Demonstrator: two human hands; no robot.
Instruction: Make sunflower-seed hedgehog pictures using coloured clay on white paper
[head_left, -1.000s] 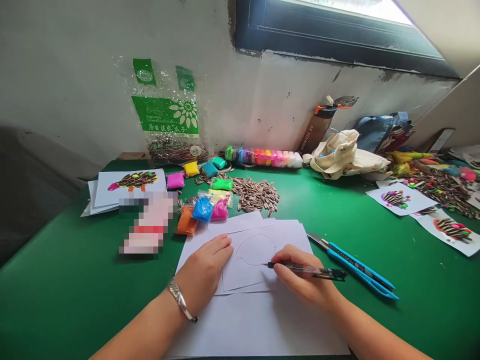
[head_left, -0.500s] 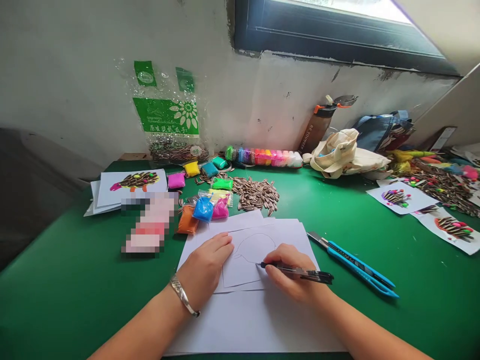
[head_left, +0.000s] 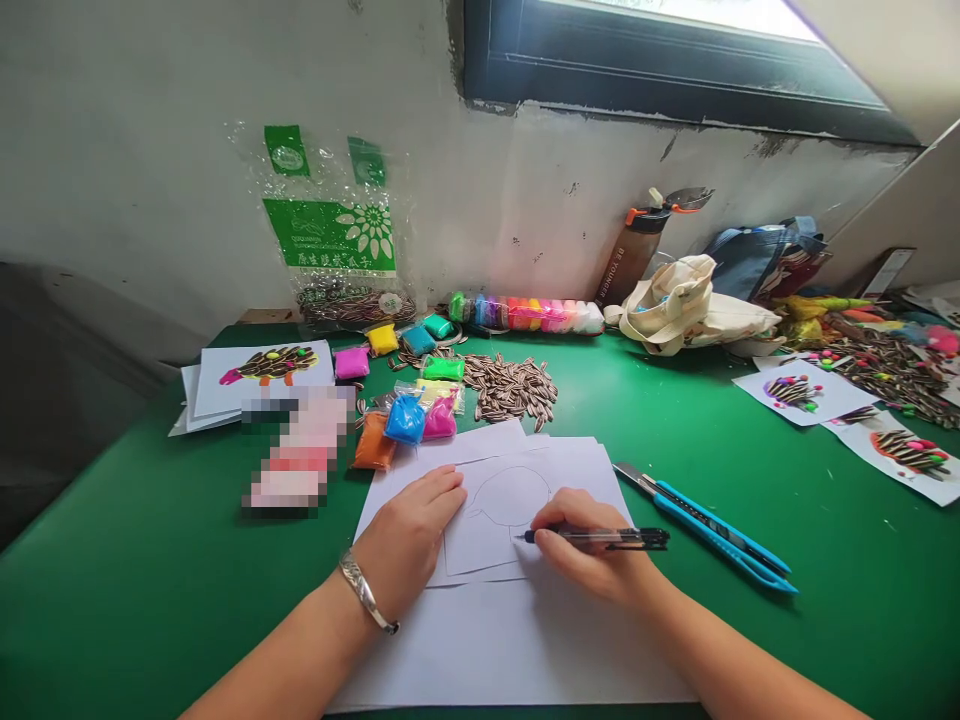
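Observation:
With its fingers stretched out, my left hand (head_left: 409,535) lies flat on the left edge of a small white sheet of paper (head_left: 476,558). A silver bangle (head_left: 367,592) circles that wrist. My right hand (head_left: 585,575) is closed around a black pen (head_left: 634,539), whose tip is on or just over the small sheet. A thin rounded outline with a pointed left end is drawn there, and a short line runs down from its lower edge. Larger white sheets (head_left: 487,650) lie underneath.
A blue utility knife (head_left: 720,530) lies right of the paper, blade exposed. Beyond the paper are bagged coloured clay (head_left: 406,418) and loose sunflower seeds (head_left: 514,388). A seed-decorated card (head_left: 304,375) is at left. A bottle (head_left: 634,250) and cloth bag (head_left: 675,300) stand by the wall.
The pen tip has moved slightly down, and a short downward line now shows under the rounded outline. My left hand has stayed in place on the sheet.

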